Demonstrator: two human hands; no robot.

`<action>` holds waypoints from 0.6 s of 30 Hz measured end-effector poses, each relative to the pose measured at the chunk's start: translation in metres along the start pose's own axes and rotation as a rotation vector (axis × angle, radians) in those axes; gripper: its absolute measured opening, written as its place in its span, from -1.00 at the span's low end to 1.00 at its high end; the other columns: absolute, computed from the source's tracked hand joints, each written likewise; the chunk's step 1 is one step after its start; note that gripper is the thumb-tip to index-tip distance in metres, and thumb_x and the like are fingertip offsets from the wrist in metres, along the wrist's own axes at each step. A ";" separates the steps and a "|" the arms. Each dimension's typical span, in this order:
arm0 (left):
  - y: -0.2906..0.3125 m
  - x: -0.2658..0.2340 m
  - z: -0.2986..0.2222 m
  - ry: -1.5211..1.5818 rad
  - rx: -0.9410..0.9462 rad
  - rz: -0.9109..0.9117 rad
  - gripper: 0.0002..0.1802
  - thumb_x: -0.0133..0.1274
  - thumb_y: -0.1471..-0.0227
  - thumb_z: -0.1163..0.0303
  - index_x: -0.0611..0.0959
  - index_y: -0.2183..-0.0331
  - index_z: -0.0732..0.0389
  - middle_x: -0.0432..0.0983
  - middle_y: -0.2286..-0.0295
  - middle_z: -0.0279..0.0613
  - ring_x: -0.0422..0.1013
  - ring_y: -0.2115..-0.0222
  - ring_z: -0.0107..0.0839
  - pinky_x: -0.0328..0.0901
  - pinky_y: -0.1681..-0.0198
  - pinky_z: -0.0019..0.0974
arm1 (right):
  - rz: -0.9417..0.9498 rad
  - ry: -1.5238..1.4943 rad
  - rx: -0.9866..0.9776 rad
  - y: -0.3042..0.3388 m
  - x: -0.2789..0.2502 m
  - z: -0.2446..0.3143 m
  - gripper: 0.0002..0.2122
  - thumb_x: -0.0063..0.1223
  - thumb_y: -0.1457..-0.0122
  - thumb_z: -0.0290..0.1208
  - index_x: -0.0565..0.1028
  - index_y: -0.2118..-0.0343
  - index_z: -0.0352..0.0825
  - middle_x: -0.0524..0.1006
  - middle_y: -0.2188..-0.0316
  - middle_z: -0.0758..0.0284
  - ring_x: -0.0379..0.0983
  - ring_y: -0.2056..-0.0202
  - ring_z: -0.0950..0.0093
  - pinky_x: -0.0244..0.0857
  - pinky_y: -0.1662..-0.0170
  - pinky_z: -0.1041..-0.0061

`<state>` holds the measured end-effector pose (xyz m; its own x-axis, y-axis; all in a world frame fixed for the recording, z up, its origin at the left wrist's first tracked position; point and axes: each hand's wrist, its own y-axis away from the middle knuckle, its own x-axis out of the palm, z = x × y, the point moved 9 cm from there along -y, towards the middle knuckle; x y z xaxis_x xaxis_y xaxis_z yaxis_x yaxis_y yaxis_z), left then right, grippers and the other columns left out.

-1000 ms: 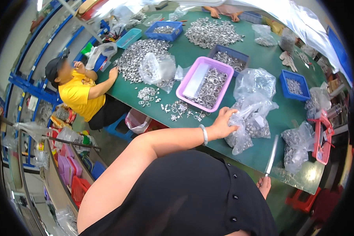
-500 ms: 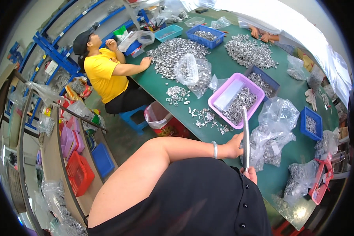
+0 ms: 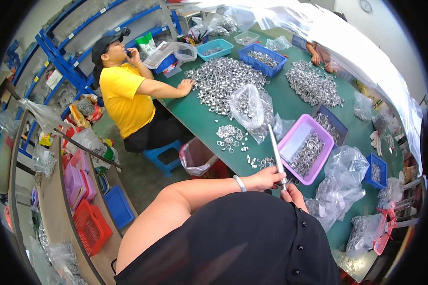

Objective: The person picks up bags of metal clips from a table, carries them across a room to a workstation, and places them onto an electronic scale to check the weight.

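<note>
Here, rod (image 3: 276, 153) runs forward, long axis slanting slightly left; right hand (image 3: 294, 194) grips near end, left hand (image 3: 265, 179) pinches it just beyond, nearer far tip.

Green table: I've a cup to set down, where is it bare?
Bare: the table edge between the seated person and left ring pile; the lane between that and the right ring pile. Crowded: beside the right hand, with the purple tub and plastic bags.
</note>
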<state>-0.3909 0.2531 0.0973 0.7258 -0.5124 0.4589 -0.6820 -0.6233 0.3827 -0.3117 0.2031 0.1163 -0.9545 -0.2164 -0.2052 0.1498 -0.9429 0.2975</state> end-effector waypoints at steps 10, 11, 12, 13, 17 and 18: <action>0.043 -0.294 -0.036 0.179 0.191 -0.742 -0.77 -0.21 0.00 0.27 0.30 0.40 0.25 0.31 0.62 -0.21 0.29 0.63 -0.39 0.27 0.57 -0.28 | -0.068 0.150 0.124 -0.054 0.031 0.023 -0.84 -0.13 -0.04 -0.43 0.32 0.42 -0.45 0.32 0.63 0.41 0.22 0.55 0.67 0.11 0.47 0.68; 0.049 -0.325 -0.038 0.152 0.188 -0.832 -0.77 -0.20 0.00 0.26 0.30 0.39 0.24 0.30 0.62 -0.22 0.27 0.65 -0.40 0.26 0.59 -0.30 | -0.078 0.155 0.149 -0.057 0.030 0.013 -0.84 -0.13 -0.04 -0.43 0.32 0.42 -0.46 0.32 0.64 0.42 0.21 0.55 0.67 0.10 0.48 0.69; 0.053 -0.352 -0.040 0.160 0.180 -0.894 -0.76 -0.20 0.01 0.25 0.30 0.40 0.24 0.29 0.63 -0.23 0.26 0.66 -0.41 0.25 0.61 -0.32 | -0.113 0.146 0.171 -0.059 0.028 0.006 -0.84 -0.13 -0.04 -0.43 0.33 0.43 -0.46 0.32 0.65 0.44 0.20 0.57 0.68 0.10 0.50 0.70; 0.057 -0.376 -0.043 0.169 0.173 -0.955 -0.75 -0.19 0.01 0.24 0.29 0.40 0.24 0.28 0.64 -0.24 0.25 0.67 -0.42 0.23 0.63 -0.34 | -0.126 0.111 0.193 -0.060 0.029 0.006 -0.84 -0.13 -0.04 -0.43 0.33 0.44 -0.45 0.32 0.64 0.44 0.20 0.58 0.68 0.10 0.51 0.70; 0.044 -0.423 -0.074 0.195 0.190 -0.986 -0.73 -0.21 0.00 0.23 0.26 0.40 0.26 0.22 0.67 -0.23 0.19 0.73 -0.43 0.18 0.73 -0.33 | -0.206 0.056 0.274 -0.058 0.024 0.001 -0.85 -0.12 -0.04 -0.42 0.35 0.44 -0.43 0.34 0.62 0.44 0.21 0.57 0.70 0.11 0.51 0.71; 0.032 -0.426 -0.085 0.230 0.203 -0.953 -0.75 -0.22 -0.01 0.23 0.24 0.39 0.22 0.20 0.65 -0.23 0.19 0.73 -0.43 0.18 0.74 -0.32 | -0.228 0.067 0.286 -0.055 0.022 -0.003 -0.85 -0.11 -0.03 -0.42 0.35 0.44 -0.43 0.34 0.62 0.44 0.22 0.57 0.70 0.11 0.50 0.71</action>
<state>-0.7294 0.5011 -0.0179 0.9116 0.3674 0.1842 0.2197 -0.8143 0.5372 -0.3402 0.2493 0.0930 -0.9345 -0.0344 -0.3543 -0.1517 -0.8620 0.4837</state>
